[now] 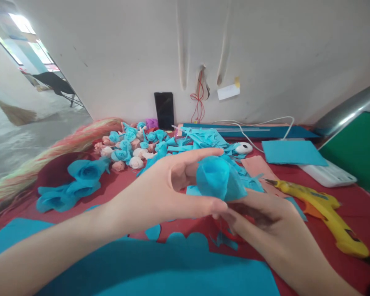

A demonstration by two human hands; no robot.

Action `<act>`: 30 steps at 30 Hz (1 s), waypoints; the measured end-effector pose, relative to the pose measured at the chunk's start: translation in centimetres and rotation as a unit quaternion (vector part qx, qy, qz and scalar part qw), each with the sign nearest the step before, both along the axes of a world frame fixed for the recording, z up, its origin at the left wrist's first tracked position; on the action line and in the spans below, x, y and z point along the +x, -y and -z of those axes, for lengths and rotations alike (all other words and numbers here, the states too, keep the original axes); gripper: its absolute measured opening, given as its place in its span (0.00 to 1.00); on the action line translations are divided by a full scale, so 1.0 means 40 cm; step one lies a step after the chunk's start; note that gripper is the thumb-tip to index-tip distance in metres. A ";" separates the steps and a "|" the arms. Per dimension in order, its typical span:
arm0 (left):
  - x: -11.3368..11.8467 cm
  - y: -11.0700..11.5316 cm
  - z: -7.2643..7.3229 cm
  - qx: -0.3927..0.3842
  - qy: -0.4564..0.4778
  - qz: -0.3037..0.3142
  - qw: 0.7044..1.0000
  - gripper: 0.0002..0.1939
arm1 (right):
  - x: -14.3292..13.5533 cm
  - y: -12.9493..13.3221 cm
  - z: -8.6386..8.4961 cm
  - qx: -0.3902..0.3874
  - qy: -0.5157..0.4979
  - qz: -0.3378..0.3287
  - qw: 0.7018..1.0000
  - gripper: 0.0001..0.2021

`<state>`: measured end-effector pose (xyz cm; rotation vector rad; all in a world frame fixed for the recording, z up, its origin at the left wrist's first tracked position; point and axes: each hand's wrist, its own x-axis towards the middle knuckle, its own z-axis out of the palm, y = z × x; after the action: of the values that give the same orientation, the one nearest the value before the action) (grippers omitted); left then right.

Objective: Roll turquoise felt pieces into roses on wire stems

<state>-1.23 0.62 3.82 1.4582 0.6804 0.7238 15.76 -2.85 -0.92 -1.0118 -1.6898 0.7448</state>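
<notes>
A blue paper flower point(213, 177) is held up in the middle of the view, its petals wrapped into a cup. My left hand point(163, 185) curves round its left side, with the index finger along the top and the thumb under the front. From below right, my right hand point(265, 222) grips the flower's base; some of its fingers are hidden behind petals. The two thumb tips meet beneath the bloom. Under both hands lies a large blue sheet point(160, 267), with cut blue petal pieces point(185, 240) at its far edge.
Finished blue flowers point(86, 174) lie left, near small pink, white and blue roses point(129, 144). Blue scraps point(206, 137) fill the back middle. A yellow glue gun point(323, 209) rests at right, near a white power bank point(329, 174). A phone point(165, 110) leans on the wall.
</notes>
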 end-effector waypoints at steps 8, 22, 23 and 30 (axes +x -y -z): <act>0.015 0.031 0.015 0.052 0.048 0.028 0.997 0.17 | 0.002 0.012 0.011 0.068 -0.013 0.056 0.996 0.06; 0.000 0.033 0.000 0.107 0.043 0.015 0.993 0.20 | 0.001 0.014 0.006 0.038 -0.009 0.052 0.998 0.06; -0.001 0.032 0.000 0.107 0.040 0.013 0.993 0.20 | 0.001 0.013 0.007 0.041 -0.012 0.052 0.998 0.07; 0.002 0.027 0.008 0.113 0.036 0.007 0.993 0.20 | 0.003 0.008 0.008 0.058 -0.011 0.050 0.997 0.07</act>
<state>-1.15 -0.46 3.49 1.6327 0.5456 0.8586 15.87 -3.18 -1.23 -0.9955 -1.6322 0.5836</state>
